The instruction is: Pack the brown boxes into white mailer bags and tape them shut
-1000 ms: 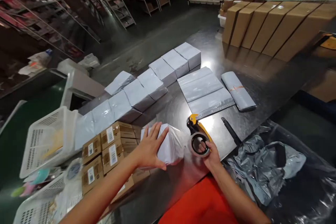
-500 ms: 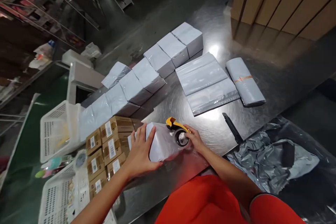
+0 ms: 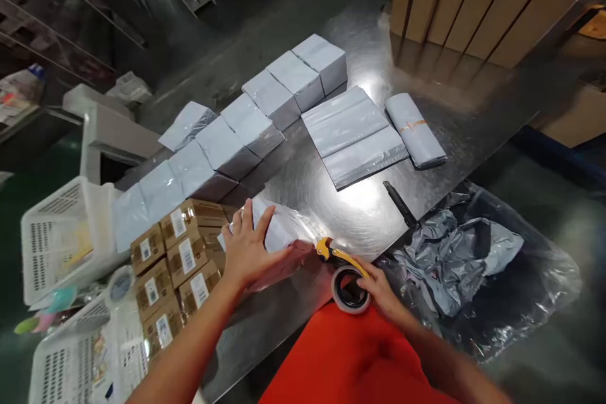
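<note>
My left hand [image 3: 250, 246] lies spread over a package wrapped in a white plastic mailer [image 3: 279, 229], holding it down on the steel table with thumb and fingers. In my right hand [image 3: 379, 284] is a yellow-handled tape dispenser [image 3: 350, 260] with a roll of clear tape [image 3: 351, 290], held by its handle. Its head sits just right of the package. A clear strip seems to stretch between the package and the dispenser head, though glare makes it hard to tell.
A row of white wrapped packages [image 3: 258, 123] runs along the steel table [image 3: 326, 214]. Left are brown boxes [image 3: 187, 255] and a white basket [image 3: 52, 243]. Flat mailers [image 3: 353, 136], a banded mailer roll [image 3: 416, 129] and a black cutter [image 3: 399, 203] lie right. Crumpled plastic [image 3: 459, 259] hangs below.
The tape dispenser in my right hand has moved toward my body, away from the package. My left hand stays on the package. The camera view has shifted somewhat.
</note>
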Demonstrator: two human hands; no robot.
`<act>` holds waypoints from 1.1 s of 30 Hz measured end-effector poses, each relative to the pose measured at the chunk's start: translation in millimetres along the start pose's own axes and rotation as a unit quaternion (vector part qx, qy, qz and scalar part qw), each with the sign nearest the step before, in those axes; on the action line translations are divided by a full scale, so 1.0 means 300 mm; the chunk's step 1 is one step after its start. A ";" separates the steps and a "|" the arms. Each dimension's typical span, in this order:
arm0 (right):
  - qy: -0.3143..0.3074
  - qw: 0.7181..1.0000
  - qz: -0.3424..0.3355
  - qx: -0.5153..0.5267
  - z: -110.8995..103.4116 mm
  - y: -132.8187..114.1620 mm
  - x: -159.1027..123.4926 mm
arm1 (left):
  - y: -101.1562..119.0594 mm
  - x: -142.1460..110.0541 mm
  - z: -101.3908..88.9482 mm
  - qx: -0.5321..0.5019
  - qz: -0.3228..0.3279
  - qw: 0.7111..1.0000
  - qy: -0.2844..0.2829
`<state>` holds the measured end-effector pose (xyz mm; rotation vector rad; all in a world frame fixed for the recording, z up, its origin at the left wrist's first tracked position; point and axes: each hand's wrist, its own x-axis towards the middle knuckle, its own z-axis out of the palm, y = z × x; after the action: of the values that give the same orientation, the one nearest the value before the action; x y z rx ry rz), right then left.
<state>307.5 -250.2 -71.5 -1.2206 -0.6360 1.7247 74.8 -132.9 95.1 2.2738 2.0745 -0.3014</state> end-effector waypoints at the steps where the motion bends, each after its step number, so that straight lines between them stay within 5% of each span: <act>1: 0.032 0.999 -0.002 0.019 0.024 0.038 -0.041 | 0.025 -0.012 -0.005 -0.003 -0.043 0.999 -0.006; 4: 0.083 0.995 -0.019 0.059 0.127 0.086 -0.051 | 0.051 -0.058 -0.016 -0.014 -0.172 0.984 -0.052; 7: 0.052 0.997 -0.019 0.062 0.176 0.039 0.041 | -0.034 -0.107 -0.047 -0.006 -0.126 0.974 -0.187; 9: 0.015 0.998 0.000 0.054 0.160 -0.007 0.101 | -0.117 -0.128 -0.079 0.041 -0.045 0.971 -0.231; 12: -0.028 0.998 0.029 0.054 0.126 -0.045 0.151 | -0.189 -0.123 -0.106 0.134 0.161 0.969 -0.131; 15: -0.071 0.995 0.043 0.058 0.140 -0.056 0.183 | -0.167 -0.075 -0.076 0.112 0.478 0.867 -0.089; 17: -0.081 0.994 0.046 0.053 0.167 -0.068 0.210 | -0.133 -0.037 -0.034 0.069 0.554 0.824 -0.099; 22: -0.079 0.996 0.036 0.019 0.113 -0.101 0.214 | -0.094 -0.004 0.035 0.036 0.442 0.896 -0.031; 27: -0.052 0.998 0.017 -0.015 -0.040 0.005 -0.047 | -0.059 -0.030 0.026 0.051 0.326 0.944 -0.018; 30: 0.027 0.999 0.021 0.027 0.009 0.087 -0.148 | -0.002 -0.019 0.026 0.018 0.158 0.987 -0.016; 33: 0.078 0.996 -0.005 0.049 0.115 0.076 -0.077 | 0.038 0.005 0.046 -0.061 -0.104 0.993 0.002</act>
<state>269.7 -278.2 -66.3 -1.2659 -0.4577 1.6138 84.7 -135.0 80.4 1.9968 2.2676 -0.1711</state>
